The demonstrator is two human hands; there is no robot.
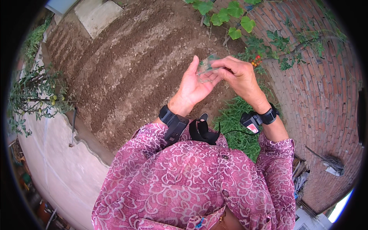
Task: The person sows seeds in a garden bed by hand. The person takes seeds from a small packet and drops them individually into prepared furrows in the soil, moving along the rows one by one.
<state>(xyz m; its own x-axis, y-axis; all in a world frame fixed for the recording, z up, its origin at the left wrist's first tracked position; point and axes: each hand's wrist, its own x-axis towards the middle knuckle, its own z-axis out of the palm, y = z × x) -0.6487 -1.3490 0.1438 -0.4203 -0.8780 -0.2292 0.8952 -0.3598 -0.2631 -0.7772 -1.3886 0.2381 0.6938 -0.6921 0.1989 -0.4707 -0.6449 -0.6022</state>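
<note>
My right hand [237, 72] pinches a small clear plastic packet [207, 62] with green print between thumb and fingers. The packet is tilted above my left hand [195, 87], which is turned palm up with its thumb raised and apart from the fingers. Small pale grains, like seeds [205, 79], show at the packet's lower end over the left palm. Whether they lie inside the plastic or on the skin is not clear. Beneath both hands is tilled brown soil [138, 69] with shallow furrows.
A brick wall [313, 95] rises on the right, with a leafy vine [224, 14] and ripening tomatoes [256, 61] beside it. Green grass-like plants [238, 123] grow near my shoe [203, 116]. Left are a tomato plant [40, 95], concrete paving [66, 152] and a long-handled tool [73, 128].
</note>
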